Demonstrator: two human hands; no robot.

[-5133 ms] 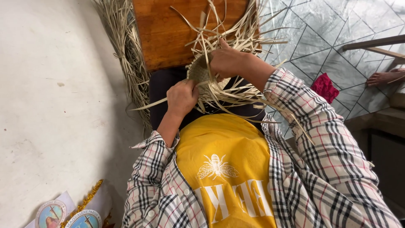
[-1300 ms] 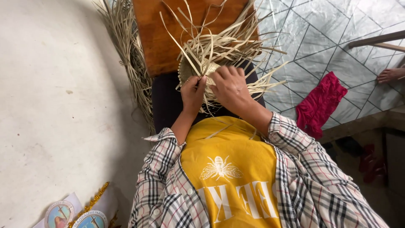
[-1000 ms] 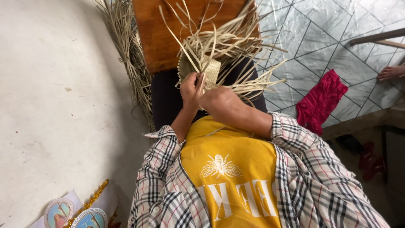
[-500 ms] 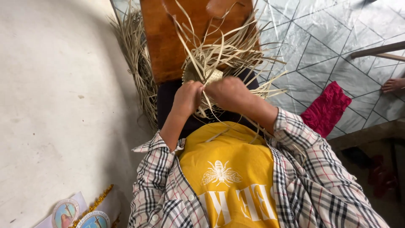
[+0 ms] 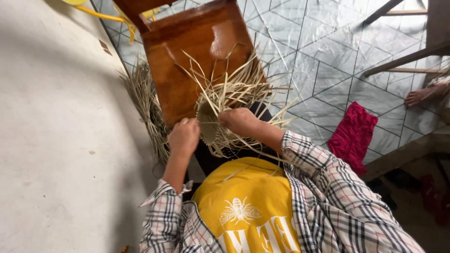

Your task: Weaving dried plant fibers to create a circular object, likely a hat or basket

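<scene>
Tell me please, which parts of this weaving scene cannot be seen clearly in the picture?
- Head view: the fingers of the left hand curl under, hidden by its back.
- The woven disc is partly covered by the right hand and loose straw strips.
- The bare foot is cut off by the right edge.
- The wooden stool top corner leaves the frame.

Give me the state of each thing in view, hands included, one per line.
Left hand: closed on the edge of the woven piece.
Right hand: closed, gripping strips at the woven piece.
Woven piece: partly woven, loose strips fanning out unwoven.
Bundle of strips: lying loose on the floor by the wall.
Wooden stool: upright, seat bare.
Red cloth: crumpled on the tiled floor.
</scene>
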